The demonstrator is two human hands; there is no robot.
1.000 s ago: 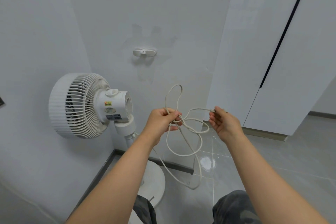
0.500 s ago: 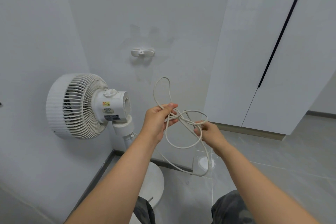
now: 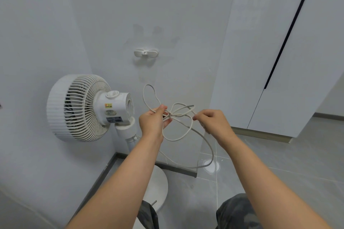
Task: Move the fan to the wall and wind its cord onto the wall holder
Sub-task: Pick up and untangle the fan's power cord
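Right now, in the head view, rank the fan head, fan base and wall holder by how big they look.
Fan head, largest.
Fan base, second, partly hidden by the left forearm.
Wall holder, clearly smallest.

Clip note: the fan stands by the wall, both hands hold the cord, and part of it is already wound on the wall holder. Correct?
Not quite. The head view shows the wall holder bare; the cord hangs in loops between the left hand and right hand, below it. The rest holds.

Left hand [image 3: 153, 121] pinches cord [image 3: 178, 135] loops; right hand [image 3: 214, 122] apparently holds strand; fan [image 3: 80, 108] by wall.
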